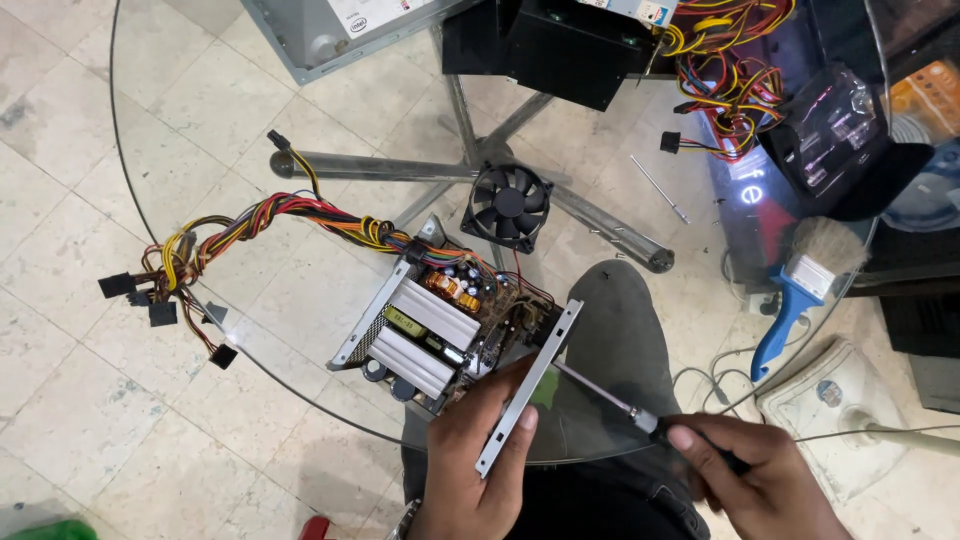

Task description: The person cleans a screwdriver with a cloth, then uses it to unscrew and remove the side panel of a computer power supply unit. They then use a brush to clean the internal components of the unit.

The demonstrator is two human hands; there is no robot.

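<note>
Head view, looking straight down, and the landmark here is the opened power supply (450,325) sitting at the near edge of the round glass table (200,130). Our left hand (480,455) comes up from below it, grip pressed onto the near side of the supply's metal casing, thumb lying along the loose-looking grey side plate (530,385) that runs slantwise down from the supply's right corner.

Our right hand (760,480) sits well to the lower right of the supply, grip wrapped tight around the dark handle of a screwdriver (600,393). The key line: the screwdriver's long shaft runs up and to the left from that hand, its tip reaching in at the supply's right side, just behind the side plate. So the supply lies up-left of the right grip, along the tool's own axis, while the left hand is the nearer one, already touching. We cannot tell exactly what the tip meets; the plate hides it.

Above the supply, a little to the right, a black fan (508,205) lies flat on the glass. To the supply's left, its bundle of coloured wires (250,220) trails off to black connectors. Far right of the supply, a blue-handled brush (805,290) rests near the table edge. Top of the picture, beyond the fan, a grey computer case (320,35).
</note>
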